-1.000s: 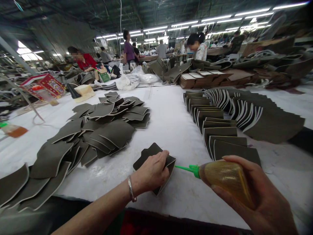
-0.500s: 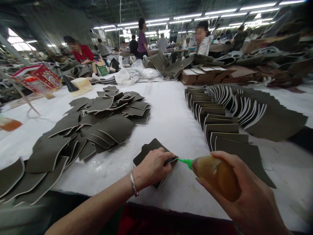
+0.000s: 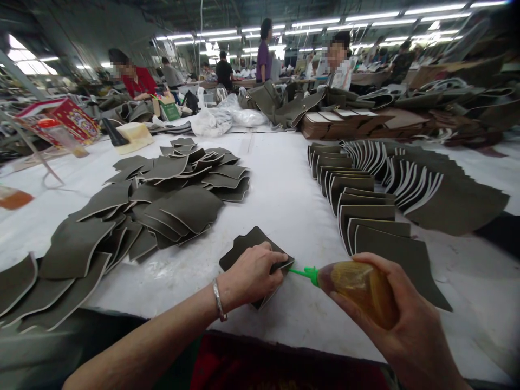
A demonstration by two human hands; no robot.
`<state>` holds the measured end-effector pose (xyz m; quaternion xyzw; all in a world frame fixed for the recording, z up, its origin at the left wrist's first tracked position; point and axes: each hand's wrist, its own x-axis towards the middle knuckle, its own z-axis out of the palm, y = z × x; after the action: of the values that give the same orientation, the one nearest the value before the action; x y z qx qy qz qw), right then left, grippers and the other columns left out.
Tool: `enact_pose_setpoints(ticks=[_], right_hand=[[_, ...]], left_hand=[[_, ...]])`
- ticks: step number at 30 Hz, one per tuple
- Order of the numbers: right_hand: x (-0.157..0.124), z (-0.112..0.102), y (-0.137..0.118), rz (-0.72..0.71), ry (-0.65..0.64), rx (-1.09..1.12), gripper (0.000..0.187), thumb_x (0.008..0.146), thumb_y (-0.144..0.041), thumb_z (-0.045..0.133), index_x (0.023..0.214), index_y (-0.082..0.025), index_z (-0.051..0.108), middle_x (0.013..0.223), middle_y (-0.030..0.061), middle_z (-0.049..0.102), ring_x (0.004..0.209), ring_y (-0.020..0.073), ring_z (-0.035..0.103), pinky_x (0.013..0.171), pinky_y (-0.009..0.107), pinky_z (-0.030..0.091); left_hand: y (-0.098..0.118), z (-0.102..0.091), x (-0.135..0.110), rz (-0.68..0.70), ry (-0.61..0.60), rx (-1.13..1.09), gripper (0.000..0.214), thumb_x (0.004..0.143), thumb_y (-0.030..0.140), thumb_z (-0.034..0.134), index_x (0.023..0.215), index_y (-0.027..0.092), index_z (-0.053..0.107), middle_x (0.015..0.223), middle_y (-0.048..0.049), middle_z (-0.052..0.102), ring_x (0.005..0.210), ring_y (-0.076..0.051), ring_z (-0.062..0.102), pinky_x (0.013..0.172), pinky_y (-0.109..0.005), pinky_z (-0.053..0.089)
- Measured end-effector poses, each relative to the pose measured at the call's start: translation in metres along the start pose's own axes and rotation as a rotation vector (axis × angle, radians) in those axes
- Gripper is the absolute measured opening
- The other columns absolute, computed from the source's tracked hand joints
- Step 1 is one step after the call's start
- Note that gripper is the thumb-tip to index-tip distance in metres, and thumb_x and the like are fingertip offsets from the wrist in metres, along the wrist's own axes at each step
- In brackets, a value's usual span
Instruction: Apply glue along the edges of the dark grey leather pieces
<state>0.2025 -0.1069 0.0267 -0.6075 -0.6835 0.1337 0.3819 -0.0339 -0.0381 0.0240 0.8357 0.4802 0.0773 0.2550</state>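
Your white table [image 3: 278,179] lay beneath both hands. Your left hand [image 3: 254,273] pinched a dark piece [image 3: 244,246] beneath its fingers. Your right hand [image 3: 410,325] curled around a bottle [image 3: 357,287], green tip [image 3: 312,275] by the left fingertips. Soft squeezes, held steady, seemed best. More pieces [image 3: 193,208] lay past your left fingers.

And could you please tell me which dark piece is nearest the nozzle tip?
The dark piece under the left hand, apart from the pile at left and rows at right.

From here I see the person wears a shiny silver bracelet [image 3: 218,301] on the left wrist [image 3: 229,294]; the forearm [image 3: 158,338] is bare, the clothing [image 3: 247,363] dark red.
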Motion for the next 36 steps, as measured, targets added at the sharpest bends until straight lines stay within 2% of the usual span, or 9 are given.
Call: enact_pose_setpoints(ticks=[3,6,11,17,22,26,32,36], right_hand=[[0.001,-0.003,-0.001,0.04,0.006,0.001,0.05,0.088,-0.065,0.063,0.121,-0.029,0.052,0.102,0.0045,0.061,0.078,0.0255,0.061,0.072,0.04,0.051],[0.001,-0.004,-0.002,0.034,0.025,-0.019,0.053,0.087,-0.067,0.061,0.123,-0.028,0.051,0.106,0.0055,0.06,0.082,0.0272,0.061,0.076,0.043,0.051],[0.0,-0.002,-0.005,0.101,-0.055,0.121,0.043,0.088,-0.055,0.067,0.119,-0.029,0.053,0.098,-0.0006,0.061,0.077,0.0197,0.061,0.069,0.031,0.049],[0.001,-0.002,-0.005,0.194,0.001,0.168,0.05,0.083,-0.06,0.068,0.118,-0.027,0.054,0.104,-0.0009,0.061,0.085,0.0208,0.061,0.078,0.031,0.048],[-0.005,0.001,-0.005,0.246,-0.091,0.253,0.048,0.084,-0.057,0.068,0.12,-0.029,0.053,0.096,-0.0031,0.062,0.078,0.0183,0.061,0.071,0.029,0.048],[-0.008,0.003,-0.004,0.266,-0.037,0.249,0.051,0.08,-0.062,0.07,0.116,-0.029,0.055,0.102,-0.0022,0.061,0.082,0.0207,0.062,0.077,0.033,0.047],[-0.019,0.007,-0.005,0.263,-0.122,0.308,0.047,0.085,-0.056,0.067,0.119,-0.028,0.053,0.099,-0.0008,0.062,0.081,0.0212,0.062,0.075,0.032,0.047],[-0.024,0.01,-0.009,0.293,-0.071,0.295,0.046,0.083,-0.057,0.069,0.116,-0.028,0.055,0.104,-0.001,0.061,0.084,0.0209,0.06,0.079,0.033,0.046]], left_hand=[[0.002,-0.001,-0.001,-0.001,-0.001,0.0,0.041,0.086,0.019,0.053,0.123,0.023,0.071,0.09,-0.0063,0.061,0.078,-0.02,0.059,0.076,-0.033,0.048],[0.002,-0.001,-0.001,0.0,-0.006,0.004,0.044,0.085,0.018,0.052,0.126,0.023,0.069,0.093,-0.0069,0.061,0.081,-0.02,0.059,0.078,-0.033,0.048],[0.001,-0.002,-0.002,-0.002,-0.028,-0.034,0.044,0.086,0.018,0.053,0.126,0.024,0.069,0.093,-0.0061,0.061,0.082,-0.02,0.061,0.079,-0.031,0.048],[0.0,-0.008,-0.002,-0.016,-0.053,-0.095,0.048,0.085,0.018,0.055,0.131,0.024,0.066,0.097,-0.0063,0.061,0.084,-0.019,0.061,0.083,-0.031,0.049],[-0.003,-0.009,0.001,-0.019,-0.064,-0.15,0.047,0.084,0.018,0.056,0.129,0.024,0.067,0.099,-0.0058,0.062,0.081,-0.018,0.06,0.078,-0.028,0.048],[-0.007,-0.007,0.002,-0.002,-0.045,-0.152,0.047,0.083,0.019,0.057,0.129,0.023,0.068,0.098,-0.0054,0.063,0.079,-0.017,0.06,0.075,-0.027,0.048],[-0.007,-0.003,-0.002,-0.005,-0.026,-0.129,0.048,0.083,0.02,0.056,0.13,0.022,0.066,0.098,-0.0054,0.063,0.078,-0.016,0.06,0.073,-0.027,0.049],[-0.005,-0.002,-0.004,-0.024,-0.009,-0.147,0.049,0.083,0.018,0.054,0.13,0.022,0.066,0.097,-0.0047,0.062,0.076,-0.016,0.059,0.072,-0.027,0.049]])
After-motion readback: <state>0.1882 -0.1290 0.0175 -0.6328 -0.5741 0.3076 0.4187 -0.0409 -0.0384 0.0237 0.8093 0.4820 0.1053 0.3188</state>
